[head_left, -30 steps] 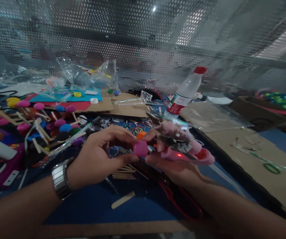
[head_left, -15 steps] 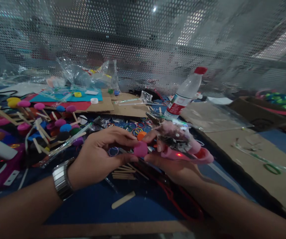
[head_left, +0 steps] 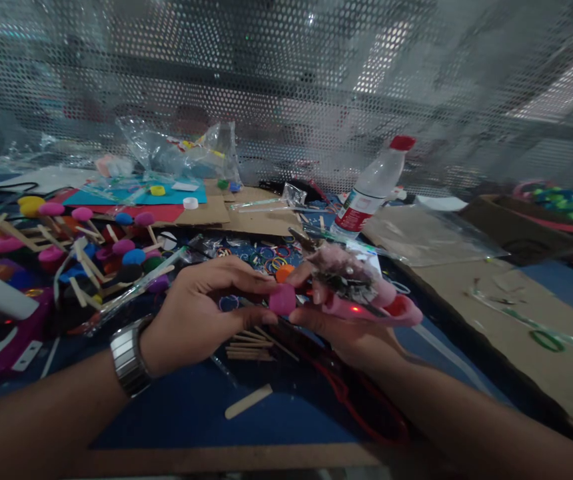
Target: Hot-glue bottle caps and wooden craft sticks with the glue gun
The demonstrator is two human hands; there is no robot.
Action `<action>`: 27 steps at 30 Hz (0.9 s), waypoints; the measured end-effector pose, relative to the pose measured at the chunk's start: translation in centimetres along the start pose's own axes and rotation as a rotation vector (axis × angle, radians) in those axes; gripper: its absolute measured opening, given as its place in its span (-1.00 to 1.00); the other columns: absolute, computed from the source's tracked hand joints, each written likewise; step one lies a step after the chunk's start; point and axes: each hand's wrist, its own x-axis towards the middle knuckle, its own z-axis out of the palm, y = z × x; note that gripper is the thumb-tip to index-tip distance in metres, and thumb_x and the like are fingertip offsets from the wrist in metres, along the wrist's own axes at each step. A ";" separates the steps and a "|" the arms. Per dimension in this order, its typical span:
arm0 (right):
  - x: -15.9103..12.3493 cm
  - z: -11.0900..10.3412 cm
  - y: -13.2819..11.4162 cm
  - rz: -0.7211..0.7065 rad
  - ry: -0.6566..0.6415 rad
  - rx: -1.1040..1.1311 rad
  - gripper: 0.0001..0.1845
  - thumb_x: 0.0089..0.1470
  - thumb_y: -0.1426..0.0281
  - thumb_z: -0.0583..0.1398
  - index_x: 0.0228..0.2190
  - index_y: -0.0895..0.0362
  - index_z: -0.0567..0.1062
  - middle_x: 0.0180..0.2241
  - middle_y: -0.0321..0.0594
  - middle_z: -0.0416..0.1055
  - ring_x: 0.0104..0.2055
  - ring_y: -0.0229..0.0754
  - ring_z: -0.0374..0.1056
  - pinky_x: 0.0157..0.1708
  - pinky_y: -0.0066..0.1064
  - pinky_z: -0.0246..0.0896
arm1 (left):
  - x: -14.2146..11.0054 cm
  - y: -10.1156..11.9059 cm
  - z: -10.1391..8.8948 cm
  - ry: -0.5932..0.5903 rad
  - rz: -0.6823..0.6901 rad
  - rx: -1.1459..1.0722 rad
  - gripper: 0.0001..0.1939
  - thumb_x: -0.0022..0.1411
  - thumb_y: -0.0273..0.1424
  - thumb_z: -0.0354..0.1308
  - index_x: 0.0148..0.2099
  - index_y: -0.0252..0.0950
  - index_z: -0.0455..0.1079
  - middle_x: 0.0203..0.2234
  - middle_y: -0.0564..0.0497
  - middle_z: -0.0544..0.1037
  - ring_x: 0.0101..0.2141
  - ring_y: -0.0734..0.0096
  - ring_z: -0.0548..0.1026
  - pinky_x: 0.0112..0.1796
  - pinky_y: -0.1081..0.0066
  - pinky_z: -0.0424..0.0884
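Observation:
Between thumb and fingers, my left hand [head_left: 206, 300] pinches a magenta bottle cap [head_left: 282, 299]. My right hand [head_left: 351, 337] grips a pink hot glue gun [head_left: 369, 293], which has a lit red light and grey residue near its nozzle. The fingertips of my right hand also touch the cap's right side. An orange cap [head_left: 284, 273] shows just behind the magenta one. Several wooden craft sticks [head_left: 249, 350] lie under my hands, and a single stick [head_left: 248, 401] rests nearer the front edge. Red-handled scissors [head_left: 339, 387] are partly hidden by my right forearm.
Caps glued on sticks [head_left: 124, 247] are heaped at the left, beside a purple-and-white device [head_left: 31, 333]. Loose rubber bands [head_left: 271, 257] lie behind my hands. A tilted-looking plastic bottle [head_left: 364, 193] stands at the back. Cardboard [head_left: 501, 320] covers the right side, before a perforated screen [head_left: 276, 87].
Both hands keep their hold on the cap and glue gun. The glue gun has tilted slightly; otherwise the view has only shifted a little.

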 end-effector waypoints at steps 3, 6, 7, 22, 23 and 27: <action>0.0 -0.1 0.1 0.009 0.021 -0.027 -0.61 -0.08 0.21 0.46 -0.53 -0.03 0.33 -0.37 -0.28 0.48 -0.27 0.01 0.40 -0.17 -0.06 0.32 | 0.0 0.0 0.0 0.006 -0.002 -0.001 -0.74 -0.01 -0.48 0.53 -0.21 -0.18 0.70 -0.25 -0.05 0.73 -0.23 0.28 0.68 -0.16 0.38 0.64; 0.0 -0.1 0.3 0.015 0.022 -0.039 -0.63 -0.08 0.20 0.46 -0.51 -0.03 0.36 -0.37 -0.29 0.47 -0.32 -0.03 0.36 -0.22 -0.09 0.31 | 0.0 0.1 0.0 0.008 0.003 -0.012 -0.76 -0.01 -0.48 0.53 -0.22 -0.19 0.70 -0.27 -0.05 0.73 -0.24 0.27 0.68 -0.17 0.38 0.64; 0.0 -0.1 0.2 0.017 0.018 -0.040 -0.64 -0.08 0.20 0.46 -0.50 -0.03 0.37 -0.38 -0.30 0.46 -0.33 -0.03 0.36 -0.23 -0.09 0.31 | 0.0 0.1 0.0 0.007 0.001 -0.013 -0.76 -0.01 -0.47 0.53 -0.23 -0.19 0.70 -0.27 -0.06 0.73 -0.24 0.27 0.68 -0.17 0.37 0.65; 0.2 0.1 0.1 -0.010 -0.025 0.099 -0.64 0.00 0.15 0.43 -0.49 -0.01 0.38 -0.36 -0.30 0.54 -0.37 -0.13 0.42 -0.33 -0.24 0.39 | 0.0 -0.2 0.1 -0.028 -0.095 -0.146 -0.71 0.02 -0.49 0.50 -0.15 -0.27 0.66 -0.23 -0.04 0.68 -0.21 0.33 0.66 -0.17 0.44 0.64; 0.2 0.1 0.1 -0.019 -0.015 0.106 -0.63 0.00 0.16 0.43 -0.50 0.00 0.36 -0.37 -0.30 0.54 -0.36 -0.12 0.42 -0.32 -0.24 0.39 | 0.0 -0.2 0.1 -0.026 -0.091 -0.146 -0.72 0.02 -0.50 0.50 -0.16 -0.27 0.66 -0.23 -0.04 0.67 -0.20 0.34 0.66 -0.17 0.46 0.64; 0.2 0.2 0.3 0.000 -0.005 0.091 -0.60 -0.05 0.12 0.45 -0.52 -0.01 0.36 -0.37 -0.28 0.52 -0.26 -0.05 0.44 -0.19 -0.16 0.41 | 0.0 -0.1 0.1 -0.049 -0.097 -0.181 -0.73 0.04 -0.54 0.48 -0.15 -0.26 0.67 -0.24 -0.01 0.68 -0.22 0.40 0.67 -0.17 0.54 0.62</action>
